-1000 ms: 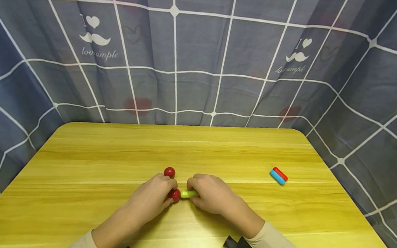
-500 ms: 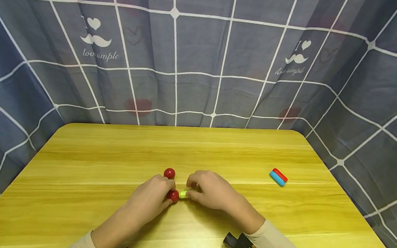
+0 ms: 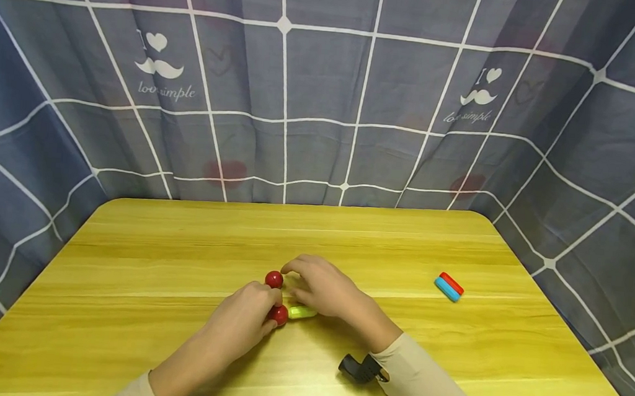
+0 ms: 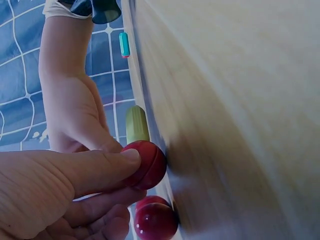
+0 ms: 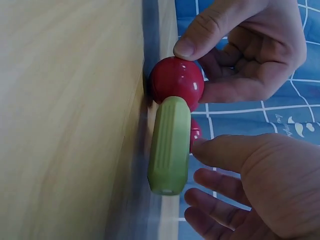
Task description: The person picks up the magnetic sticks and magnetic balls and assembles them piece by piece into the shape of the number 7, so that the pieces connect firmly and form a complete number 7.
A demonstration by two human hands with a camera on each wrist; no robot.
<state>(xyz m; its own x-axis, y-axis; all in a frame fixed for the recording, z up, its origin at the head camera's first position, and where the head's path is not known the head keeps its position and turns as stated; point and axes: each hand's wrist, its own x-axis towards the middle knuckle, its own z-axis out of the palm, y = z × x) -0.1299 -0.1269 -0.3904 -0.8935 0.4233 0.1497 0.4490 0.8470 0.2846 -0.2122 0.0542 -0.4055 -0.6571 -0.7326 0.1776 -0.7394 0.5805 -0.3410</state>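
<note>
My left hand (image 3: 241, 317) pinches a glossy red ball (image 3: 280, 315) between thumb and fingers, close over the tabletop. A ribbed light-green rod (image 3: 303, 312) extends from the ball's right side, its end against the ball in the right wrist view. Just beyond sits a second red ball (image 3: 274, 279), partly behind the left hand's fingers. My right hand (image 3: 324, 287) is off the rod, fingers loosely bent and spread towards that second ball. In the right wrist view its thumb (image 5: 220, 150) overlaps the second ball's edge, and nothing lies between thumb and fingers.
A blue rod (image 3: 447, 289) and a red rod (image 3: 452, 283) lie side by side at the table's right. The wooden table (image 3: 180, 237) ends at a grey checked curtain (image 3: 326, 87) behind and at both sides.
My right hand has let go of the green rod and moved left and away from me to the second red ball. My left hand keeps its hold on the near red ball.
</note>
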